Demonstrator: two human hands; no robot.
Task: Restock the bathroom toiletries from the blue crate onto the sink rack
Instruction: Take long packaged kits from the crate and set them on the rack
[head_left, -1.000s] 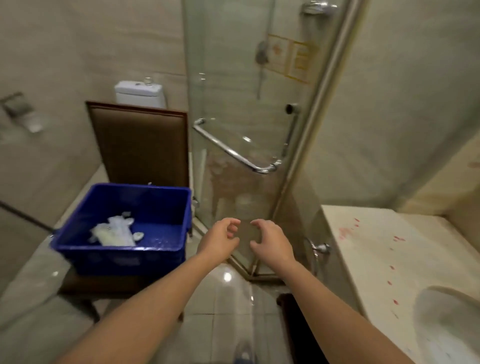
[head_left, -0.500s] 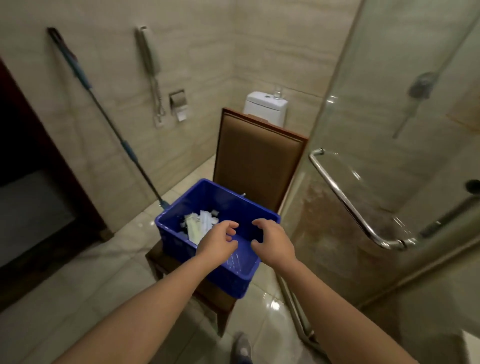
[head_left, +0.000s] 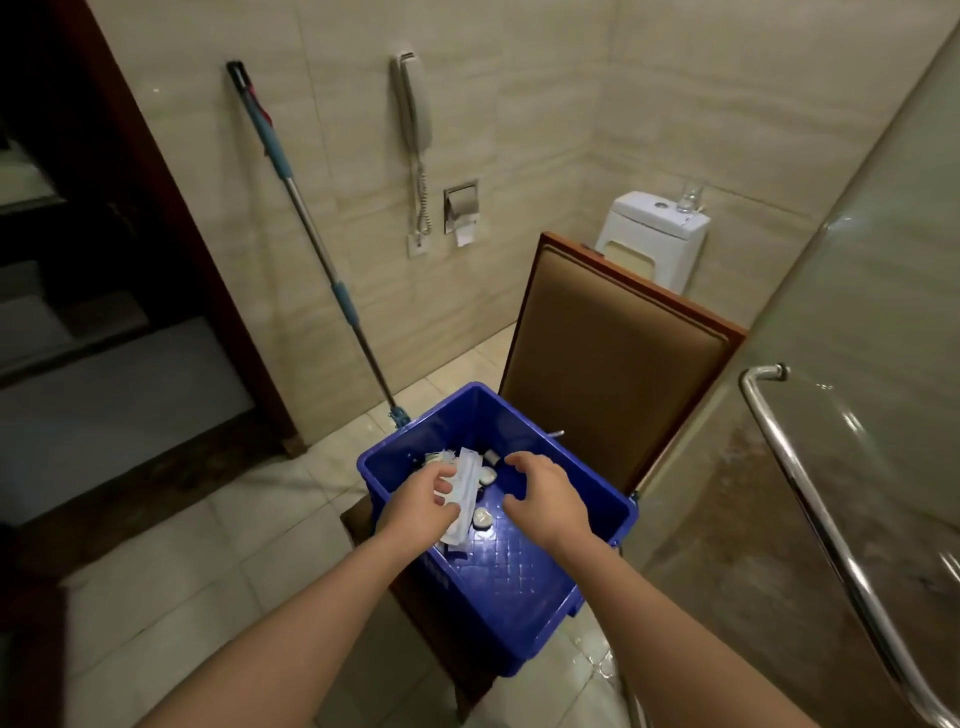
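Both hands now reach into the blue crate (head_left: 519, 577), no longer hovering above. Left hand (head_left: 418, 506) curls at the white packets (head_left: 464, 488), grip unclear. Right hand (head_left: 548, 499) is loose and empty. Picking likely begins.

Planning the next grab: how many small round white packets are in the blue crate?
2. One round packet lies by the long wrappers, farther from the person; the other round packet lies nearer, just right of the left hand. More may hide under either.

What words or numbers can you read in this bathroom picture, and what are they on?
None can be read.
Blue plastic crate: faint marks on its outer side, too blurred to read.
Long white wrapped packets in the crate: any print too small to read.
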